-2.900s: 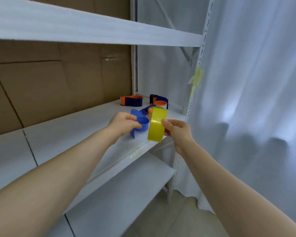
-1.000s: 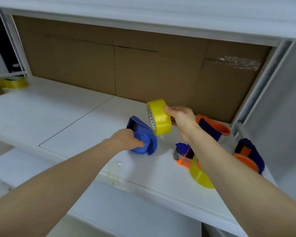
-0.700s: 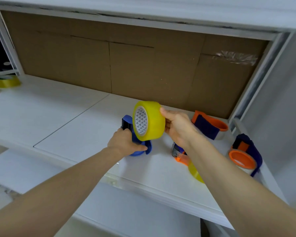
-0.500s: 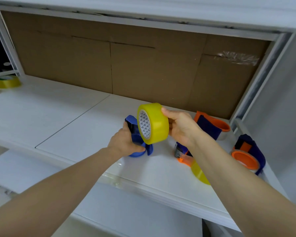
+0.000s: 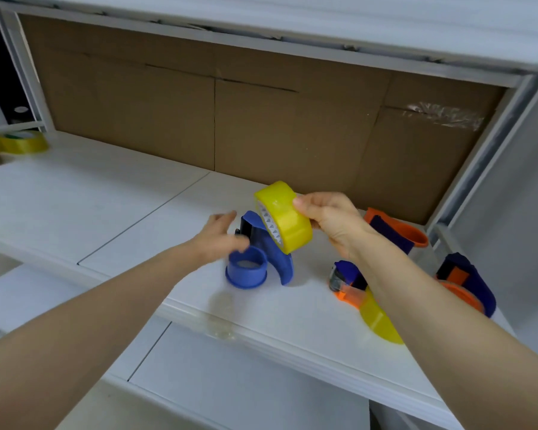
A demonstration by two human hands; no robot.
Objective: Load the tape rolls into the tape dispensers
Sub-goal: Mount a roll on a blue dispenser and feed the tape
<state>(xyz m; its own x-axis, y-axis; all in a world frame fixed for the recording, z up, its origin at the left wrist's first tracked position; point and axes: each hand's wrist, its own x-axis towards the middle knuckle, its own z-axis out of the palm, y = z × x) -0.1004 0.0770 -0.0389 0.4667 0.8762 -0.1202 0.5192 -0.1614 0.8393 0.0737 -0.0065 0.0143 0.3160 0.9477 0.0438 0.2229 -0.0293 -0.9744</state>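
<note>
yellow tape roll [image 5: 288, 218] above blue dispenser [image 5: 274, 259]
my right hand [image 5: 333, 225] grips it; left hand [image 5: 219, 240] loose-fingered beside dispenser, blurred.

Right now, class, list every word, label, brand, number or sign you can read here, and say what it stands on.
No text can be read.
On the yellow tape roll: a triangle pattern on its inner core, no letters.
The white oval patch on the dark thing at far left: too small and blurred to read.
On the blue dispenser: no print visible.
</note>
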